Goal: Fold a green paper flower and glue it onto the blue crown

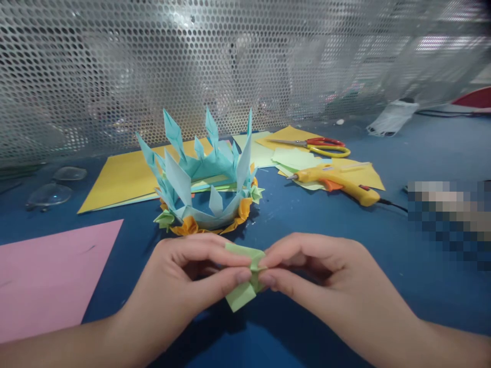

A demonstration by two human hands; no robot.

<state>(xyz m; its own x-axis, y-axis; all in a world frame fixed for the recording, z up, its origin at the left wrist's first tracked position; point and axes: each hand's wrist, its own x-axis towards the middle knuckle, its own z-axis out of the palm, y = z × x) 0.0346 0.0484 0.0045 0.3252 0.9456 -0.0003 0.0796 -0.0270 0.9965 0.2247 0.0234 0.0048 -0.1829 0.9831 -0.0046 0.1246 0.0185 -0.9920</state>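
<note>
Bare hands (174, 286), slim fingers (215, 252), short thumbnails (243, 276); wrists (125, 322) and forearms (72, 340) likewise bare.

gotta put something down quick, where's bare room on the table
The widest patch of bare table lies between the paper crown, the glue gun and the right hand. A narrower strip runs between the pink sheet and the left hand. Crowded: behind the crown, with the yellow sheet, and around the scissors.

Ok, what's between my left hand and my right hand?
A small folded piece of light green paper, pinched from either side by your left hand and right hand; the head view shows it.
</note>
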